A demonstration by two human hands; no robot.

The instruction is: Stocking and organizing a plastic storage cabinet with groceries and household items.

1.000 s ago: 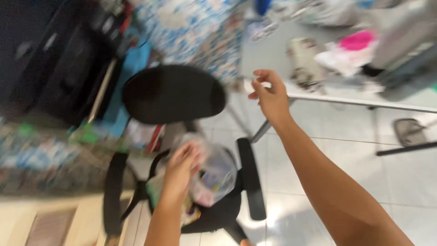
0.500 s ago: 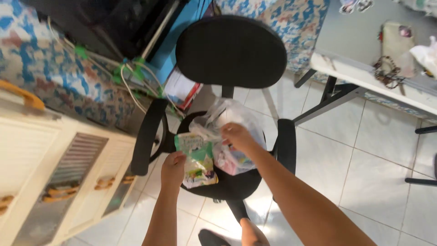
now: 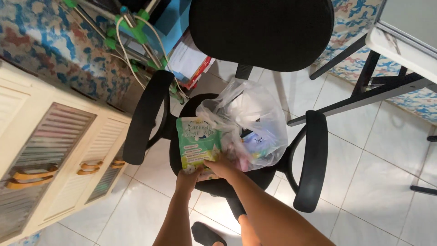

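A black office chair (image 3: pixel 314 155) stands below me, its seat loaded. On the seat lies a green and white pouch (image 3: pixel 199 143), and beside it sits a clear plastic bag (image 3: pixel 255 114) with colourful packets inside. My left hand (image 3: pixel 187 178) grips the pouch's lower edge. My right hand (image 3: pixel 221 166) touches the same lower corner of the pouch, right next to the bag's bottom. Both forearms reach in from the bottom of the view.
A cream cabinet (image 3: pixel 50 159) with louvred doors and wooden handles stands at the left. Cables and green clips (image 3: pixel 132 32) hang behind the chair, next to papers (image 3: pixel 186 61). A grey folding table (image 3: pixel 400 45) stands at the upper right. A dark slipper (image 3: pixel 205 233) rests on the white tiles.
My right hand came off the table edge, down to the bag, then to the pouch's lower edge beside my left hand. The view tilted downward over the chair.
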